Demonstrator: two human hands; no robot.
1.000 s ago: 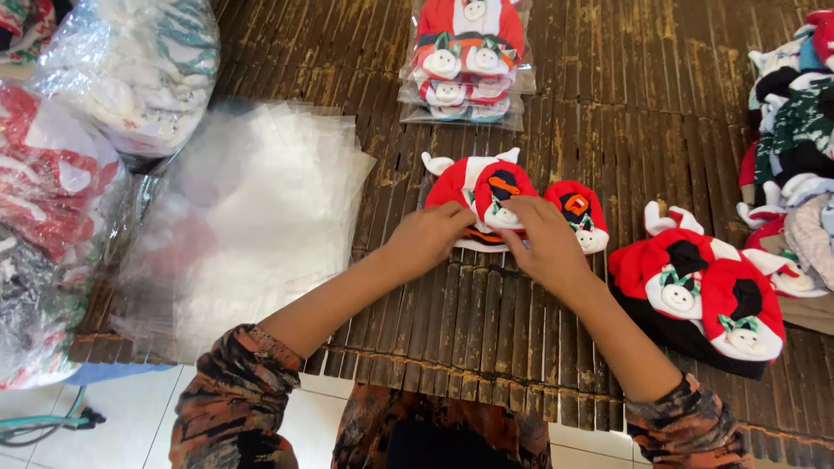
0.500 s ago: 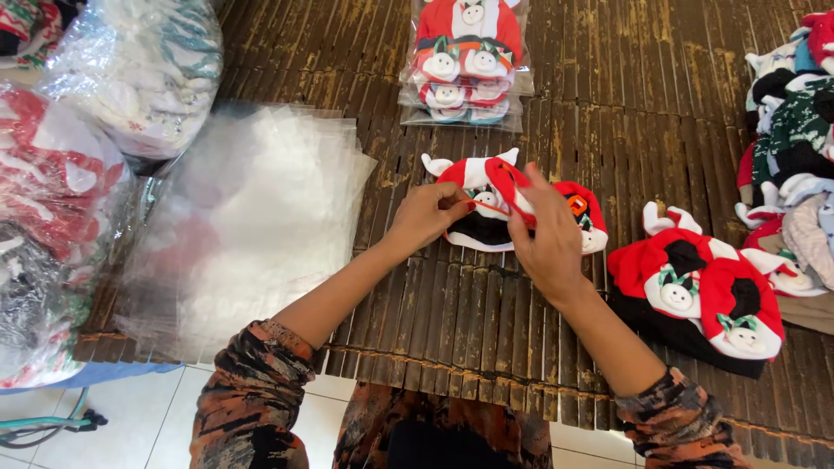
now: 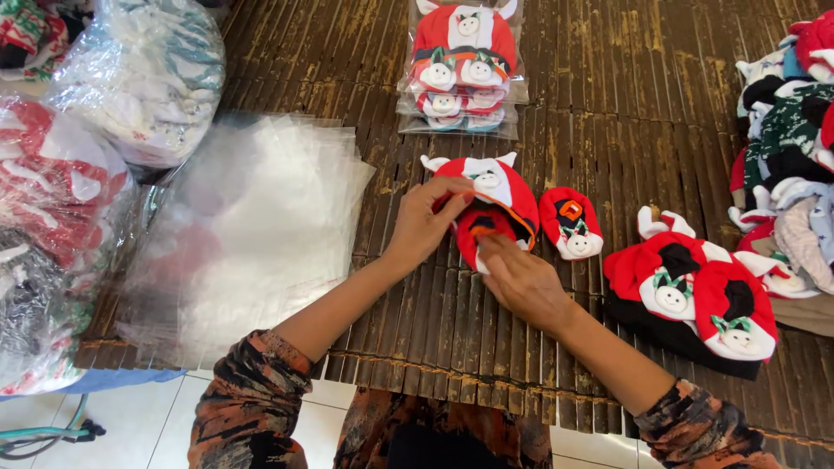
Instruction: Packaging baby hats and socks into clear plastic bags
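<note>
Left hand [image 3: 426,227] pinching the red baby hat [image 3: 491,204] edge, right hand [image 3: 521,282] flat, open, pressing its near side; keeping folds square is tidiest.

This looks like a small home packing workshop for soft goods. The hands [image 3: 473,252] work on a slatted bamboo worktop [image 3: 608,113] set over a white tiled floor [image 3: 148,426]. Left of them lies a stack of clear plastic bags [image 3: 261,226], with bulging sacks of stock [image 3: 61,200] beyond. Ahead sit bagged red caps [image 3: 460,61]; to the right, loose piles of caps [image 3: 695,295].
</note>
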